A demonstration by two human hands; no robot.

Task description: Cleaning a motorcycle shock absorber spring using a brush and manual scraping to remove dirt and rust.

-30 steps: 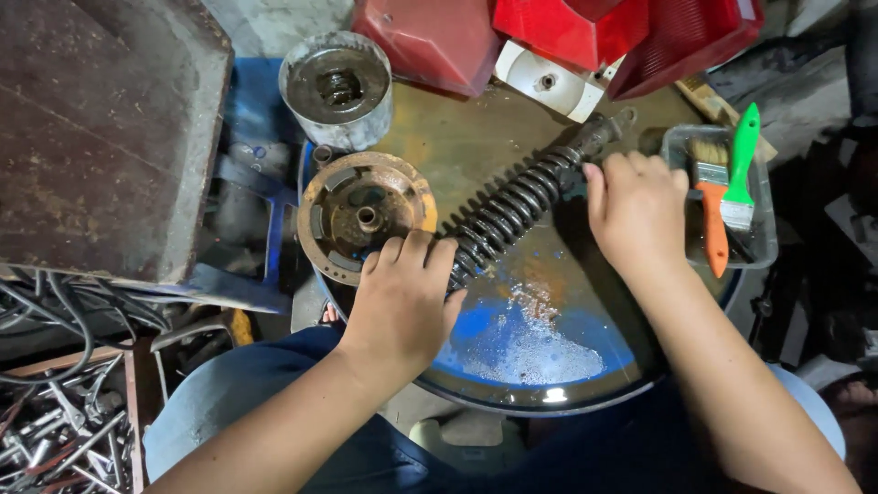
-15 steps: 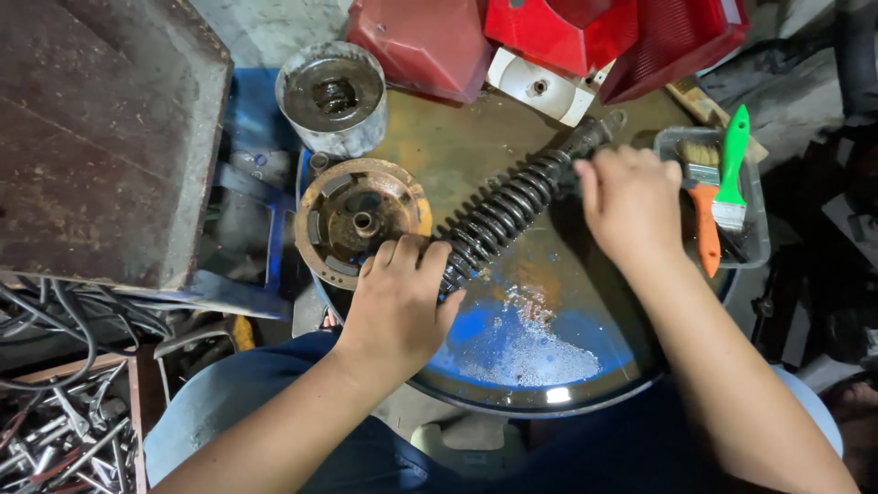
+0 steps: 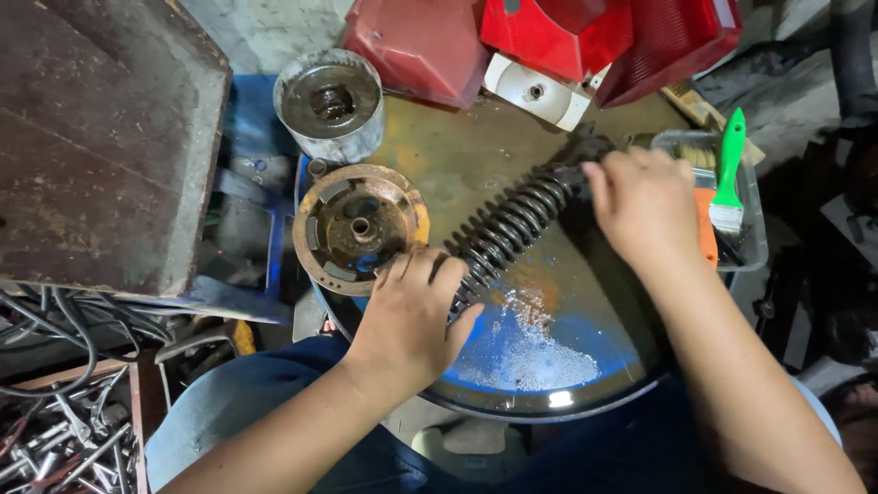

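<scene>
A black coil spring [image 3: 508, 229] lies slanted across the round surface [image 3: 512, 146], a drum top with worn blue paint and a wet, soapy patch near its front. The spring runs from near left up to far right.

The left hand [image 3: 407, 316] is clenched around the spring's near end, fingers curled over the coils and thumb out to the right. The right hand [image 3: 645, 206] covers the far end, fingers wrapped over the dark end piece; how tightly it grips underneath is hidden by the hand itself. Both forearms reach in from the near edge, over blue trousers [image 3: 247, 402].

Just left of the spring a rusty round disc [image 3: 359, 227], with a centre hub and raised pads, sits on the rim of the surface, touching or nearly touching the left hand's knuckles. Beyond it, to the far left, stands a grey metal cup [image 3: 331, 103] with a dark inside.

At the far edge lie red plastic covers [image 3: 549, 37] and a white part [image 3: 538, 91] with a hole. To the right, a clear tray [image 3: 752, 233] holds a green-handled brush [image 3: 730, 174] and something orange, partly behind the right hand.

A dark rusty slab [image 3: 101, 137] fills the far left. Below it, near left, lie black cables [image 3: 46, 329] and a pile of metal tools [image 3: 64, 439].
</scene>
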